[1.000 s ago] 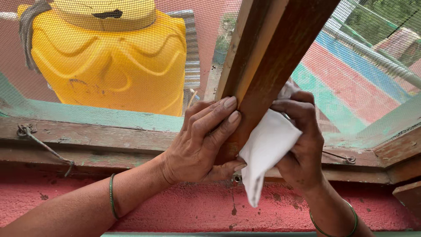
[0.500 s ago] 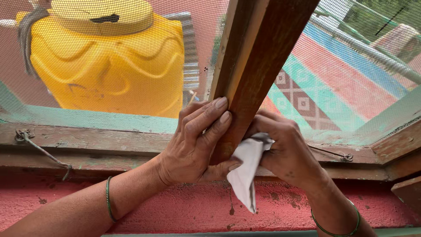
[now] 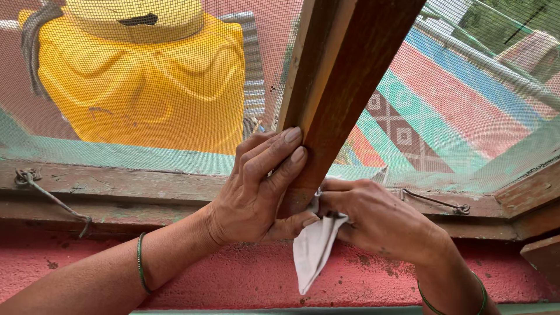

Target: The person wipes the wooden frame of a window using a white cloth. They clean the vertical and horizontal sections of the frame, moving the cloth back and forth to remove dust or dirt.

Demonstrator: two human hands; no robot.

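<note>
Centre frame: left hand [image 3: 256, 192] clasps the brown wooden post [image 3: 335, 99], fingers pressed flat. Right hand [image 3: 379, 219] pinches white cloth [image 3: 312, 251] against post base. Judgement: steady pressure, wipe along grain into sill [image 3: 116, 184] corner

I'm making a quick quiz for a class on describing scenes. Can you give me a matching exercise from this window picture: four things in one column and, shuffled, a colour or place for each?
Things:
1. cloth
2. tank
3. post
4. hook

Descriptions:
A. yellow, outside behind the mesh
B. white, held in the right hand at the foot of the post
C. metal, lying on the sill to the right of the hands
D. brown wood, gripped by the left hand

Pairs: 1-B, 2-A, 3-D, 4-C
</note>
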